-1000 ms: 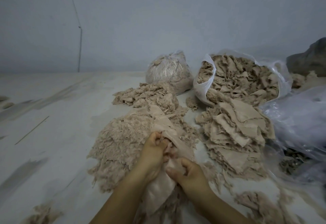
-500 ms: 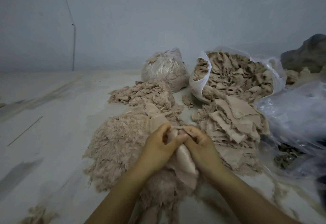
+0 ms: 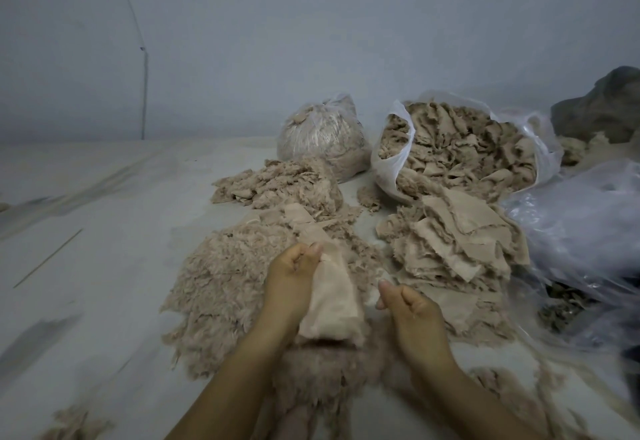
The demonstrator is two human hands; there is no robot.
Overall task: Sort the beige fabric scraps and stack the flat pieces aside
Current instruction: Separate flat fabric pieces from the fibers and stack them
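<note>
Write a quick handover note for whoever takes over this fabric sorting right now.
Left hand holds a flat beige piece by its top edge, over the fluffy scrap heap.
Right hand is loosely curled; whether its fingertips pinch anything cannot be told.
Flat-piece stack lies to the right, in front of the open bag of scraps.
Done: a sizeable stack is built.
Left: lay this piece on the stack and go on through the heap.

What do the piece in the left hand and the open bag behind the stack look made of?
The flat beige piece pinched by the left hand looks like thin woven cloth, matte, with frayed edges and soft drape. The open bag looks like thin translucent plastic film: glossy, crinkled, scraps showing through.
</note>
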